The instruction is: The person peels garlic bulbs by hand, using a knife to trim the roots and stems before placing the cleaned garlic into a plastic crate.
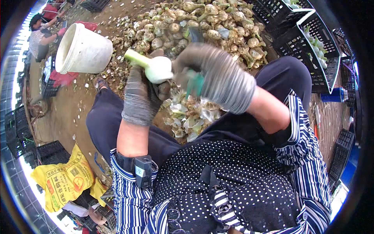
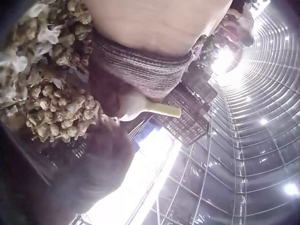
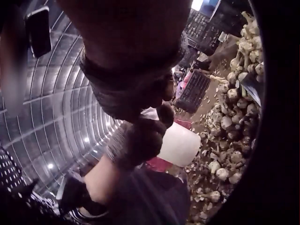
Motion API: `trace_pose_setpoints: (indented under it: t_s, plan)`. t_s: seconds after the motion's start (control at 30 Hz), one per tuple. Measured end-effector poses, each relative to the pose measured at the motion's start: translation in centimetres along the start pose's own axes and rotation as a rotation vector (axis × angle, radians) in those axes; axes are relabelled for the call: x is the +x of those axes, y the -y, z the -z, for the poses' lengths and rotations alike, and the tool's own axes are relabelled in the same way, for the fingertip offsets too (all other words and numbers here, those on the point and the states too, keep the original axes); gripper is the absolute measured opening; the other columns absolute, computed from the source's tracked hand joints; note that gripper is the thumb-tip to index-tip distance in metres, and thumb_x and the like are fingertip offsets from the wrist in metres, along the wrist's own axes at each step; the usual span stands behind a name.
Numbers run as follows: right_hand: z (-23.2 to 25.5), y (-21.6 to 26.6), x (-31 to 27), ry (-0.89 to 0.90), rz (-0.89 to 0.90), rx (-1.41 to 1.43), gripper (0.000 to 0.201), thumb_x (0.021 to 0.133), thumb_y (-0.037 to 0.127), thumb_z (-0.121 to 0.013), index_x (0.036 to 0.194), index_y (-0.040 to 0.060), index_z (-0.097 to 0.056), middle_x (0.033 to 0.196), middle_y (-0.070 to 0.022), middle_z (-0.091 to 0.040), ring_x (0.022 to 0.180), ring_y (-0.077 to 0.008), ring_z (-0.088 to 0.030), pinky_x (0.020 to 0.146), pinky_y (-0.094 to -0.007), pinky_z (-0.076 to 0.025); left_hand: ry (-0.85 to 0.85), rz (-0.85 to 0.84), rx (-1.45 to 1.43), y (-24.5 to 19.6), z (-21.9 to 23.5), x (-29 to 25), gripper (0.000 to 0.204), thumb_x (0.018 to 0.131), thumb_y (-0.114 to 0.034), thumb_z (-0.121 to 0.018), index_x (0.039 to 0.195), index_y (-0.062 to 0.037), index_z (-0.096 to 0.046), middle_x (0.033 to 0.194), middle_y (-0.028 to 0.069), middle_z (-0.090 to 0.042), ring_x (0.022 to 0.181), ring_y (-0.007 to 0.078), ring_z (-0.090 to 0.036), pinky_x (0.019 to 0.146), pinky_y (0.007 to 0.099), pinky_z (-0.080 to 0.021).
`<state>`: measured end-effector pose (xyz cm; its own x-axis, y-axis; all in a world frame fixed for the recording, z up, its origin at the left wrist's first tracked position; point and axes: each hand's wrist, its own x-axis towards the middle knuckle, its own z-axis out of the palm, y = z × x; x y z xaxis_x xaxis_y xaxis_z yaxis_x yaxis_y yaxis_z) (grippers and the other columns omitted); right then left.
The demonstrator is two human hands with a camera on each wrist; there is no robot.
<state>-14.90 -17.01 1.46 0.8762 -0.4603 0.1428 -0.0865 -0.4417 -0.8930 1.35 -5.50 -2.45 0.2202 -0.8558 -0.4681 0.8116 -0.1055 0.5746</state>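
At centre frame, left hand (image 1: 142,97) fingers curl round a bulb (image 1: 157,69): light, firm, papery; hold its body. Right hand (image 1: 214,78) grips a green-handled tool (image 1: 194,84).

A dirt floor (image 1: 68,111) is carrying a garlic heap (image 1: 202,27), peelings (image 1: 191,117) (between the legs), a tipped white bucket (image 1: 83,48), black crates (image 1: 311,43) and a yellow sack (image 1: 64,179).

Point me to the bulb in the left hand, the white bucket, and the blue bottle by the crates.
Bulb (image 1: 159,69), head view: on its peeled white body, above the left hand's fingers.
White bucket (image 1: 87,50), head view: on its outer side wall.
Blue bottle (image 1: 334,95), head view: on its body, lying beside the black crate.
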Motion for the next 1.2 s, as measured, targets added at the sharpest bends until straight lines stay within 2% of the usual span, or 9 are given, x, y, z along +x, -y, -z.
trace_pose_setpoints:
  t_s: [0.03, 0.07, 0.2, 0.4, 0.63, 0.73, 0.97, 1.1, 1.2]
  plan:
    - [0.4, 0.2, -0.1, -0.059, -0.184, 0.263, 0.02, 0.076, 0.018, -0.062, 0.088, 0.0035, -0.062, 0.073, -0.008, -0.062, 0.068, -0.0178, -0.061, 0.062, -0.0312, -0.049, 0.151, 0.013, -0.05, -0.1, 0.3, 0.0, 0.043, 0.088, -0.042, -0.046, 0.114, -0.009, -0.052, 0.088, 0.0067, -0.063, 0.069, 0.0159, -0.061, 0.044, 0.0251, -0.046]
    - [0.8, -0.2, 0.2, -0.101, -0.125, 0.344, 0.019, 0.078, 0.019, -0.062, 0.088, 0.0025, -0.061, 0.071, -0.0022, -0.06, 0.068, -0.0093, -0.056, 0.062, -0.0254, -0.047, -0.013, -0.031, -0.118, 0.0, -2.5, -1.0, 0.043, 0.087, -0.037, -0.047, 0.117, -0.0066, -0.051, 0.092, 0.0083, -0.062, 0.07, 0.0163, -0.06, 0.045, 0.0248, -0.046]
    - [1.6, -0.5, 0.7, -0.079, -0.266, 0.638, 0.017, 0.079, 0.018, -0.063, 0.086, 0.0022, -0.061, 0.075, -0.0014, -0.06, 0.069, -0.0091, -0.056, 0.064, -0.0235, -0.046, 0.196, -0.106, 0.125, 0.4, -1.8, -0.5, 0.046, 0.082, -0.031, -0.057, 0.116, -0.002, -0.049, 0.098, 0.0093, -0.06, 0.078, 0.0179, -0.06, 0.061, 0.0308, -0.053]
    - [-0.2, -1.3, 0.8, 0.119, -0.314, 0.934, 0.012, 0.078, 0.012, -0.064, 0.084, 0.0022, -0.06, 0.079, -0.004, -0.062, 0.074, -0.0111, -0.059, 0.07, -0.0252, -0.049, 0.018, -0.214, 0.11, 0.7, -1.6, -0.5, 0.048, 0.079, -0.041, -0.062, 0.11, -0.0057, -0.053, 0.095, 0.0073, -0.061, 0.082, 0.0188, -0.059, 0.071, 0.0323, -0.051]
    - [-2.8, -1.6, -0.9, 0.655, -0.151, -0.12, 0.028, 0.074, 0.018, -0.065, 0.099, 0.0066, -0.059, 0.077, -0.0135, -0.063, 0.067, -0.0244, -0.061, 0.063, -0.0353, -0.049, -0.015, -0.192, -0.071, -0.4, 0.1, -0.3, 0.046, 0.087, -0.044, -0.051, 0.111, -0.0047, -0.053, 0.089, 0.0133, -0.062, 0.073, 0.0209, -0.061, 0.06, 0.0343, -0.053]
    - [-3.0, -2.1, -1.0, 0.604, -0.08, -0.534, 0.034, 0.071, 0.011, -0.068, 0.102, 0.0038, -0.057, 0.086, -0.0043, -0.059, 0.067, -0.0143, -0.058, 0.064, -0.0263, -0.05, 0.021, -0.174, -0.086, -1.2, -0.3, -0.9, 0.045, 0.085, -0.041, -0.053, 0.111, -0.0037, -0.053, 0.092, 0.0164, -0.061, 0.073, 0.0235, -0.062, 0.06, 0.0346, -0.053]
    - [2.8, -1.1, -1.9, -0.017, 0.2, -0.362, 0.03, 0.081, 0.011, -0.06, 0.11, 0.0051, -0.058, 0.078, -0.0053, -0.061, 0.065, -0.0118, -0.057, 0.058, -0.0235, -0.05, 0.179, -0.114, -0.191, -3.7, 7.2, -0.5, 0.038, 0.084, -0.029, -0.058, 0.109, -0.0009, -0.047, 0.098, 0.0101, -0.053, 0.084, 0.0223, -0.057, 0.065, 0.0346, -0.053]
    - [3.3, -0.2, -3.1, 0.162, 0.033, -0.318, 0.03, 0.082, 0.015, -0.06, 0.11, 0.007, -0.057, 0.086, -0.0106, -0.064, 0.076, -0.0184, -0.063, 0.068, -0.0303, -0.052, -0.363, -0.112, 0.476, -0.5, 12.3, 2.2, 0.023, 0.081, -0.023, -0.062, 0.088, -0.0023, -0.058, 0.082, 0.0121, -0.063, 0.065, 0.0194, -0.062, 0.051, 0.0315, -0.055]
    - [2.6, 1.0, -3.3, 0.241, -0.017, -0.505, 0.031, 0.082, 0.017, -0.06, 0.112, 0.008, -0.057, 0.09, -0.0123, -0.064, 0.079, -0.0235, -0.064, 0.072, -0.0329, -0.052, -0.44, -0.002, 0.674, 2.3, 20.2, 5.2, 0.017, 0.08, -0.017, -0.061, 0.092, -0.0056, -0.06, 0.08, 0.01, -0.063, 0.067, 0.0191, -0.062, 0.055, 0.0277, -0.053]
